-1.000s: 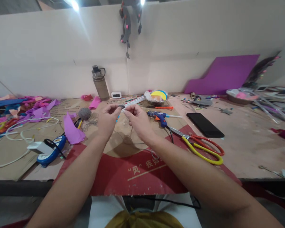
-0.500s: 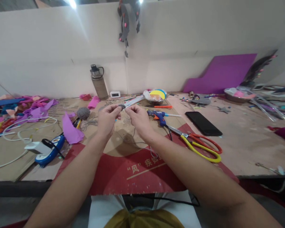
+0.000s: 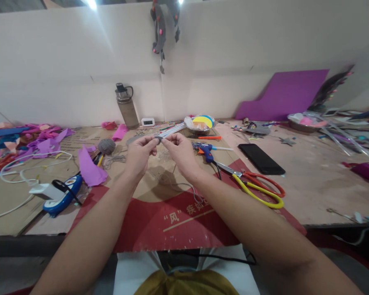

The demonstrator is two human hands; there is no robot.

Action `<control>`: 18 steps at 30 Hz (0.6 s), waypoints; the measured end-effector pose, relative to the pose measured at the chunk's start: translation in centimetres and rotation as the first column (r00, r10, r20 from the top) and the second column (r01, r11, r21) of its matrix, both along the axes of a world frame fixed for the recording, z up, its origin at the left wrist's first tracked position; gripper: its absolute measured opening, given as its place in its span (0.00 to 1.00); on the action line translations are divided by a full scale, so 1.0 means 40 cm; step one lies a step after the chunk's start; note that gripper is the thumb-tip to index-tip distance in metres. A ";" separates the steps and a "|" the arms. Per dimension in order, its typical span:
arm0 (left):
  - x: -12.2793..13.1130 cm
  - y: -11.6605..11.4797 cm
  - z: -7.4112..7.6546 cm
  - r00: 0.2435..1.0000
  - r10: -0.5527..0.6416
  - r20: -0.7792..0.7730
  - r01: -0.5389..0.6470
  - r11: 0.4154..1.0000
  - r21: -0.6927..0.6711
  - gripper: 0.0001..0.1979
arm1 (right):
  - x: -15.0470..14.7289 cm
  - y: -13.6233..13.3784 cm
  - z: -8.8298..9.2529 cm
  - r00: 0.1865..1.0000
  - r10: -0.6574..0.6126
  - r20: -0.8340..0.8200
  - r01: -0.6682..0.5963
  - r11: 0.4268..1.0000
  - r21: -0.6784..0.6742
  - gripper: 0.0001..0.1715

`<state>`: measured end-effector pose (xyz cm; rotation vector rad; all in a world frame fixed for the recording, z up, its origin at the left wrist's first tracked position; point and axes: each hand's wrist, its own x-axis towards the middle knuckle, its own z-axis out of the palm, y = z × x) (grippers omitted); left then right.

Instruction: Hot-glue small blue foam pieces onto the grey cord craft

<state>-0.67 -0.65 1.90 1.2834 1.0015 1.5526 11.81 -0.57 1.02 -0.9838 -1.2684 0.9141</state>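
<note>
Both hands meet over the middle of the cardboard, fingertips nearly touching. My left hand (image 3: 140,153) pinches a small grey felt piece (image 3: 159,139) between thumb and forefinger. My right hand (image 3: 181,153) is closed on the other side of the same piece; its exact shape is mostly hidden by the fingers. Grey yarn (image 3: 184,184) trails loosely on the cardboard below the right hand. Just right of that hand lies a blue hot glue gun (image 3: 206,151) with a glue stick in its back. A ball of grey yarn (image 3: 106,146) sits left of the left hand.
Large scissors (image 3: 258,188) with red and yellow handles and a black phone (image 3: 261,159) lie at the right. A bottle (image 3: 127,108) and a bowl (image 3: 199,130) stand near the wall. A blue power strip (image 3: 63,200), cables and purple felt (image 3: 90,168) lie left.
Both hands stay together on the grey piece with only slight finger movement. The yarn beneath the right hand has shifted a little. The whole view has moved slightly.
</note>
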 end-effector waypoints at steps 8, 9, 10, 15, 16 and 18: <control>-0.007 0.006 -0.003 0.996 -0.089 -0.011 0.088 0.996 -0.031 0.08 | 0.011 0.002 0.005 0.999 0.008 0.040 -0.008 1.000 0.004 0.11; -0.008 0.007 -0.003 0.995 -0.095 -0.015 0.095 0.995 -0.035 0.08 | 0.012 0.001 0.005 0.999 0.002 0.036 -0.002 1.000 0.001 0.11; -0.008 0.007 -0.004 0.995 -0.097 -0.019 0.096 0.995 -0.036 0.08 | 0.012 0.000 0.005 0.999 -0.005 0.033 0.005 1.000 -0.001 0.10; 0.000 0.005 -0.007 0.997 -0.070 -0.015 0.070 0.997 -0.030 0.08 | 0.016 0.003 -0.010 0.998 -0.008 0.059 0.008 1.000 -0.005 0.12; 0.001 0.005 -0.008 0.998 -0.059 -0.002 0.059 0.998 -0.030 0.08 | 0.017 0.004 -0.015 0.998 -0.002 0.065 0.003 1.000 -0.002 0.12; -0.002 0.010 -0.009 0.999 -0.023 0.031 0.024 0.999 -0.033 0.08 | 0.020 0.003 -0.023 0.995 0.016 0.094 -0.019 0.999 0.029 0.11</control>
